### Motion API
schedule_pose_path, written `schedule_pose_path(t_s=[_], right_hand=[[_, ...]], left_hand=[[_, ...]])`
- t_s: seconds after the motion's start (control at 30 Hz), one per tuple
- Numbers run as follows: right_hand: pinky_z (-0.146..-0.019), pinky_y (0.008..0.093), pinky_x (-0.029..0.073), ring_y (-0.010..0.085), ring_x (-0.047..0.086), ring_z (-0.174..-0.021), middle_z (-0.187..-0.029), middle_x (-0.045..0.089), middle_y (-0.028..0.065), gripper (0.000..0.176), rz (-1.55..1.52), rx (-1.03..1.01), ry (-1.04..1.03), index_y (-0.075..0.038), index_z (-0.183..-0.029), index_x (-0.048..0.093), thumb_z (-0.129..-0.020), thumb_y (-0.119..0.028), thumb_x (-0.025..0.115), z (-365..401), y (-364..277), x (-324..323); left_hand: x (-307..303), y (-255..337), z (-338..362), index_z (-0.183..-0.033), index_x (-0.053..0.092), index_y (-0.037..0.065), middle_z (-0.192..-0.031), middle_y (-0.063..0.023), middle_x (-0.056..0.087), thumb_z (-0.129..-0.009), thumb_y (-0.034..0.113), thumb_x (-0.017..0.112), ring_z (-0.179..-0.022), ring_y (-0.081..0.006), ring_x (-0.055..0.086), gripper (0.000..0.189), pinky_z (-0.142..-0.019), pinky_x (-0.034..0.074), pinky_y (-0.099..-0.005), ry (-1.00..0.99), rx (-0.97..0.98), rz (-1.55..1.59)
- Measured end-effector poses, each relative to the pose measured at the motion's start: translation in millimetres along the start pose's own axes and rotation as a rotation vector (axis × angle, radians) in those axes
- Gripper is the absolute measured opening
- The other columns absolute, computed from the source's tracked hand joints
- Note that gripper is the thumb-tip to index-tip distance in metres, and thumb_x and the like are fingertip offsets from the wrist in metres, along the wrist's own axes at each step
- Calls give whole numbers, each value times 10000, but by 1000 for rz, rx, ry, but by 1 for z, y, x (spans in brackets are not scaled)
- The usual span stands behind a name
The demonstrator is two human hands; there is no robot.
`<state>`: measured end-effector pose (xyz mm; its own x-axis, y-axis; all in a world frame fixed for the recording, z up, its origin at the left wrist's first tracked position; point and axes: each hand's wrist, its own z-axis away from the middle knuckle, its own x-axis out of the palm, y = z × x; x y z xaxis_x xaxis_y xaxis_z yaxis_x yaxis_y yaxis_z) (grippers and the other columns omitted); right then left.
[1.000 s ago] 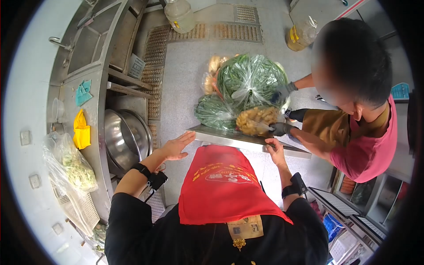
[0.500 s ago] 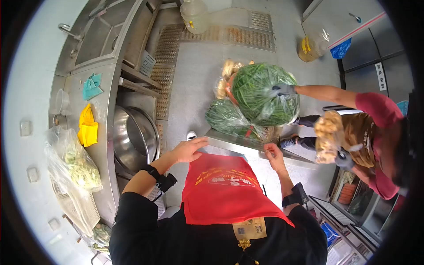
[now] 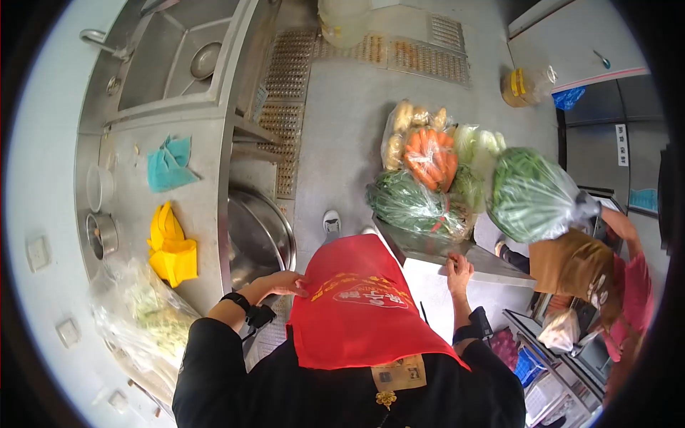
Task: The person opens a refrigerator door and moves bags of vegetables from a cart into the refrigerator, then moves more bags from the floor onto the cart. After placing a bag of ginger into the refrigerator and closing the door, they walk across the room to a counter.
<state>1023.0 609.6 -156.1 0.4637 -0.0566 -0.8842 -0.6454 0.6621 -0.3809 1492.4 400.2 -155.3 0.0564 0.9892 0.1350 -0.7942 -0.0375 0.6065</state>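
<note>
My left hand [image 3: 287, 283] hangs beside the red apron [image 3: 353, 307], its fingers extended and nothing in them. At the near edge of a steel table [image 3: 457, 260] is my right hand [image 3: 459, 269], fingers loosely curled; whether they hold anything is unclear. Bagged leafy greens [image 3: 407, 203] lie on the table's far-left part. Behind them are bagged carrots [image 3: 429, 157], pale brown vegetables [image 3: 402, 118] in plastic and pale green vegetables [image 3: 467, 143]. A co-worker's gloved hand [image 3: 586, 205] grips a large bag of greens [image 3: 531, 192] at the right.
Left is a steel counter with a sink [image 3: 178, 57], a teal cloth [image 3: 170, 164], a yellow cloth [image 3: 171, 246] and a bag of vegetables [image 3: 153, 307]. Below it stand large steel bowls [image 3: 257, 232]. The co-worker [image 3: 581, 267] stands at the right, near shelves [image 3: 556, 364].
The co-worker has lifted the large bag of greens and carried it right, uncovering the carrots. My left hand has moved down from the table edge to the apron. The view has shifted.
</note>
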Motion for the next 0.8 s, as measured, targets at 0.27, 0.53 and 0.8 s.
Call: schedule_pose_path(t_s=[0.27, 0.53, 0.8], right_hand=[[-944, 371, 254, 214, 511, -962, -961, 585, 15, 213, -10, 91, 59, -157, -945, 606, -748, -229, 571, -11, -12, 0], [-908, 366, 310, 229, 535, -902, -904, 610, 41, 167, -257, 387, 136, -110, -908, 620, -763, -189, 597, -30, -24, 6], [-691, 222, 440, 112, 550, -772, -868, 590, 15, 165, -1113, 752, -28, -39, -1008, 565, -852, -89, 553, -74, -56, 36]], left_hand=[[-121, 28, -18, -1148, 577, 91, -954, -93, 657, -798, 336, 621, -896, -212, 616, 429, -777, 463, -306, -112, 26, -190], [-267, 73, -77, -987, 606, 53, -846, -96, 659, -771, 267, 647, -789, -212, 626, 307, -672, 479, -310, -110, 199, -112], [-392, 245, -116, -815, 565, 46, -701, -30, 594, -710, 184, 716, -654, -130, 556, 230, -575, 427, -286, -222, 106, -410]])
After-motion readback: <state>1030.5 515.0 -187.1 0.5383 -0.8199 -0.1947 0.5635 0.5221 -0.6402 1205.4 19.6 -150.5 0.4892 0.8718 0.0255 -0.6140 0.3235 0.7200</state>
